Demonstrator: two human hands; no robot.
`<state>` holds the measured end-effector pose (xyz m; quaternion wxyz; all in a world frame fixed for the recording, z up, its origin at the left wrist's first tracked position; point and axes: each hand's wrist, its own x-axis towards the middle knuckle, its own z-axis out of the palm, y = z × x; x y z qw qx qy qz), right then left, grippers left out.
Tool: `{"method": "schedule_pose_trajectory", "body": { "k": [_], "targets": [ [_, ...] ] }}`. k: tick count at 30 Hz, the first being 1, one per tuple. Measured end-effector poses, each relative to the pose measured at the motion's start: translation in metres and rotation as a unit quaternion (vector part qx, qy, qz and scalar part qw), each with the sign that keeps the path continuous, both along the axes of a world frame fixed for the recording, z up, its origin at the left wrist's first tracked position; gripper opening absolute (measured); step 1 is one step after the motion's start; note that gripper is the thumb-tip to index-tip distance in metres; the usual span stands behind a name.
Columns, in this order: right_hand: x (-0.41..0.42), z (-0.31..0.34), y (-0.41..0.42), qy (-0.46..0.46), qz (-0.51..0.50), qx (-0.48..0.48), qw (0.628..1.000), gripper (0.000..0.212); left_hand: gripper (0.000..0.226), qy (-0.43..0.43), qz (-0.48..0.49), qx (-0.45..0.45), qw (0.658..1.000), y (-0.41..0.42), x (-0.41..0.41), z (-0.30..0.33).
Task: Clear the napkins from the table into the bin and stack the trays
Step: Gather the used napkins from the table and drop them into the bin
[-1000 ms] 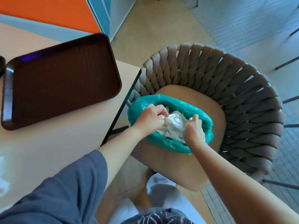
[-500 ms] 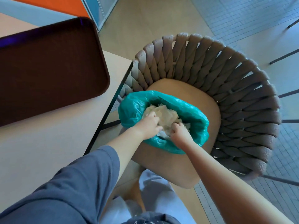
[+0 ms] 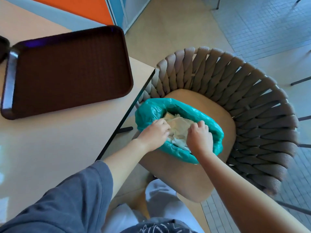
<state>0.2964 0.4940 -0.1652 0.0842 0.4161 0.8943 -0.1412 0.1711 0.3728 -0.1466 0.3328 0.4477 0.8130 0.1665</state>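
— Since a second ago, what has moved?

— Both hands have been pushed lower into the bin, and the paper has been pressed flatter; the view has been swung so more of the tray is shown.

— What is seen, from the largest thing down?

— A table (image 3: 50,148) is seen at nine o'clock, a woven chair (image 3: 252,115) at three. One dark tray (image 3: 67,69) lies on the table at ten o'clock; a second dark edge at the far left cannot be identified. A bin (image 3: 148,111), lined in teal plastic, is set on the chair seat, just beside the table corner. Crumpled napkins (image 3: 178,126) are held inside it.

— And the hands?

— The left hand (image 3: 154,133) and right hand (image 3: 200,137) are curled down on the napkins; whether paper is pinched or only pressed cannot be told.

— Which step is in hand?

— Binning is judged nearly done. Next, the hands must be let go and withdrawn without dragging the liner, then the tray fetched for stacking.
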Motion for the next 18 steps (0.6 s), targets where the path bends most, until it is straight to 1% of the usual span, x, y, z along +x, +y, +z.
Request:
{"method": "schedule_pose_trajectory", "body": {
  "k": [2,4,7,9,12,15,18],
  "targets": [
    [-0.01,0.011,-0.005,0.039,0.027,0.019,0.999,0.023,0.027,0.053,0.026,0.061,0.996,-0.015,0.0,0.012],
    [-0.022,0.022,-0.014,0.067,0.056,0.029,0.996,0.024,0.024,0.125,0.042,0.111,0.985,-0.029,-0.001,0.021],
    [-0.046,0.043,-0.035,0.112,0.112,0.035,0.987,0.027,0.022,0.206,0.07,0.148,0.965,-0.05,-0.006,0.038],
    [-0.065,0.058,-0.048,0.124,0.137,0.031,0.982,0.032,0.024,0.239,0.095,0.165,0.952,-0.062,-0.013,0.05],
    [-0.092,0.076,-0.072,0.114,0.184,0.045,0.975,0.034,0.03,0.267,0.142,0.168,0.938,-0.091,-0.023,0.069],
    [-0.115,0.088,-0.105,0.12,0.213,0.039,0.969,0.033,0.023,0.283,0.197,0.152,0.927,-0.134,-0.03,0.081],
    [-0.132,0.1,-0.154,0.128,0.26,0.02,0.957,0.034,0.023,0.296,0.264,0.122,0.91,-0.189,-0.032,0.087]
  ]
}}
